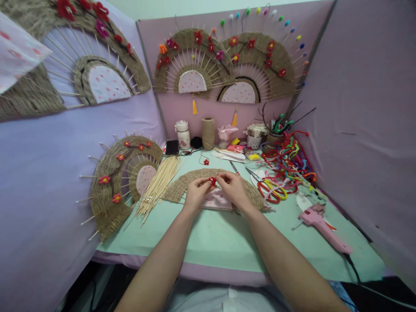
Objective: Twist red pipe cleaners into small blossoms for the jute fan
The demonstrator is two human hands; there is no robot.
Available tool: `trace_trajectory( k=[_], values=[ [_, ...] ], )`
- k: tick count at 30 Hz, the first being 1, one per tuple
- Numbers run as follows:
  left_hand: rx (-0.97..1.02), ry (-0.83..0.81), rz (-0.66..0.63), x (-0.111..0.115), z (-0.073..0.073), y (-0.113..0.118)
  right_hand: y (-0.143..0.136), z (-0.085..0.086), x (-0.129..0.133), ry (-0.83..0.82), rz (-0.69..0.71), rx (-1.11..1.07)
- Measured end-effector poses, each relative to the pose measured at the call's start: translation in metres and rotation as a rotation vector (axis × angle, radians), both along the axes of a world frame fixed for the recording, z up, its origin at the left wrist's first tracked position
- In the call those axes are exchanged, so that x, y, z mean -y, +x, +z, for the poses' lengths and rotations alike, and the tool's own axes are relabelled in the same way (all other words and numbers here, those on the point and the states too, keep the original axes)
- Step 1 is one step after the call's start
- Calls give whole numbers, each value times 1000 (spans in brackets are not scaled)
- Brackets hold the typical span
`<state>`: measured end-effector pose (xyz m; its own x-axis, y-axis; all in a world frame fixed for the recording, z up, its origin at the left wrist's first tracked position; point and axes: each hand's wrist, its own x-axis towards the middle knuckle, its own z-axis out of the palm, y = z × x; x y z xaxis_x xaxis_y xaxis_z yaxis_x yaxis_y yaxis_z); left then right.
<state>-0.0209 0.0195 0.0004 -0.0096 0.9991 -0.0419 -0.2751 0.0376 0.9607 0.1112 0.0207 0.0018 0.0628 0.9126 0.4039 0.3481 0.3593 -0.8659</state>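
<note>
My left hand pinches the left side of a small red flower, which looks made of fuzzy pipe cleaner. From the other side, the fingertips of my right hand are closed at the flower's edge. Both hands are over a fan-shaped piece wound with brown twine, lying on the table. Its pale pink-spotted cloth centre shows between my wrists. Just beyond the fan lies a second red flower with a thin stem.
Bamboo sticks lie left of the fan, beside a finished fan. Scissors, a pipe cleaner heap and a pink glue gun with a cord are on the right. Behind stand a twine spool and a white bottle.
</note>
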Motion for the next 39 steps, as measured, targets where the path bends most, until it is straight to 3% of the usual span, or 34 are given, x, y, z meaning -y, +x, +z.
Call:
trace_trajectory(
  k=[10,15,23,29,33,36,39],
  values=[
    [-134,-19,62,-4,-4,-4,-5,2,4,-190,95,35],
    [-74,-21,43,-5,-5,-4,-6,5,5,-210,106,34],
    [-180,81,86,-6,-9,-5,-1,-6,-4,-47,-30,-43],
    [-233,116,91,-5,-8,-5,-5,0,0,-51,71,-8],
    [-222,119,46,-2,-3,-5,-7,3,1,-75,138,-64],
    [-208,172,-35,-1,0,-6,-2,3,-1,-70,67,-123],
    [-323,319,-47,-1,0,-7,4,6,-2,-64,22,-178]
  ],
)
